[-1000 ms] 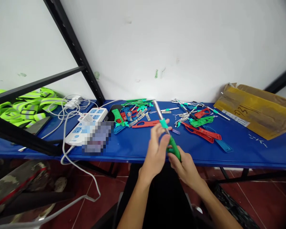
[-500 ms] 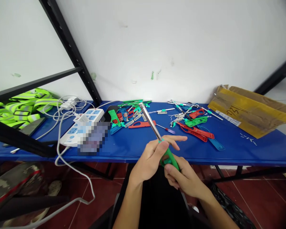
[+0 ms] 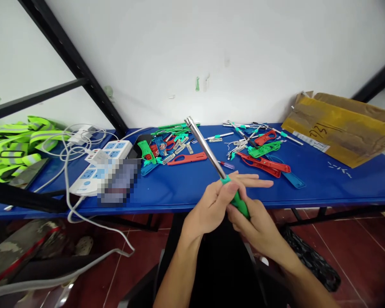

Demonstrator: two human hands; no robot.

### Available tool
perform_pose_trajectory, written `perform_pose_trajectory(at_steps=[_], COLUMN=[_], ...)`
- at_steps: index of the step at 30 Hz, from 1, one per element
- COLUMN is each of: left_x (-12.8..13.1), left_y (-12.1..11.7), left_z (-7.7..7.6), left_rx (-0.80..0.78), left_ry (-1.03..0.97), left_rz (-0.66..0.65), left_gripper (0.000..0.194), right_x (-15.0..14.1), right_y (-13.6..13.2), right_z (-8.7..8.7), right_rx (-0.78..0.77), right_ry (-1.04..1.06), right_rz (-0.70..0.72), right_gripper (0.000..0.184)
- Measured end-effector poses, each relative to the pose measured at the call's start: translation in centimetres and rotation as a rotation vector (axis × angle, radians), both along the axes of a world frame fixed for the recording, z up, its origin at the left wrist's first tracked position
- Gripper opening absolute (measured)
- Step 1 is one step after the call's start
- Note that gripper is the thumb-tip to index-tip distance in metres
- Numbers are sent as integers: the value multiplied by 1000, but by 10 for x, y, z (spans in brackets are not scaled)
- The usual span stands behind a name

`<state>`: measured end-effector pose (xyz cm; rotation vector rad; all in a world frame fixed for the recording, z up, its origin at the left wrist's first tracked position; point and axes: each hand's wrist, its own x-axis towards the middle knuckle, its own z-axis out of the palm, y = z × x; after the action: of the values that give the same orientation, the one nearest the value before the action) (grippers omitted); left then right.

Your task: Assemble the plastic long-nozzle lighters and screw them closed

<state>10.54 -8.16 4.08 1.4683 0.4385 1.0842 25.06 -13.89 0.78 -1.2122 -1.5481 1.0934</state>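
Both hands are on a long-neck lighter (image 3: 240,204) with a green handle and a shiny metal tube pointing up and away to the left. My left hand (image 3: 207,207) grips the top of the handle by the tube's base, thumb across it and some fingers stretched out to the right behind. My right hand (image 3: 255,224) is wrapped round the lower handle, its thumb pressed on the side. Past the tube lie a red casing half (image 3: 189,158) and a small screwdriver (image 3: 227,165) with a purple handle. The handle's underside is hidden by my fingers.
Green, red and blue casing parts (image 3: 265,149) and metal tubes lie in two heaps on the blue table (image 3: 173,188). A power strip (image 3: 99,169), a blurred phone-like thing (image 3: 120,182) and cables are at left, a cardboard box (image 3: 340,132) at right, fluorescent straps (image 3: 16,145) far left.
The view has shifted. My right hand has moved up the handle, closer to my left hand, and now covers more of the green handle. The lighter stays gripped in both hands.
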Motion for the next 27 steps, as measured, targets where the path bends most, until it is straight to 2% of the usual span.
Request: perform_pose_trajectory(at_steps=[4,9,12,16,20,24,27], left_x=[7,6,8,15,24,22,16], left_y=[11,22,25,31,38,46,46], left_z=[16,27,24,21,13,1,-2], left_rx=[-21,-124,-189,-195,-202,-130,-172], left_ry=[-8,-185,-238,-261,-226,-102,-15], left_rz=[-10,-92,-89,-70,21,131,123], left_gripper=[54,56,57,58,58,57,58], right_x=[3,-9,-12,-11,-9,-4,1], right_y=[6,8,8,11,16,20,22], right_z=[13,18,17,15,13,17,22], right_rx=[-52,-4,-40,-49,-56,-210,-302], right_ry=[129,99,114,89,122,263,352], right_rz=[18,-59,-16,-7,-9,78,156], right_gripper=[42,41,43,41,39,42,43])
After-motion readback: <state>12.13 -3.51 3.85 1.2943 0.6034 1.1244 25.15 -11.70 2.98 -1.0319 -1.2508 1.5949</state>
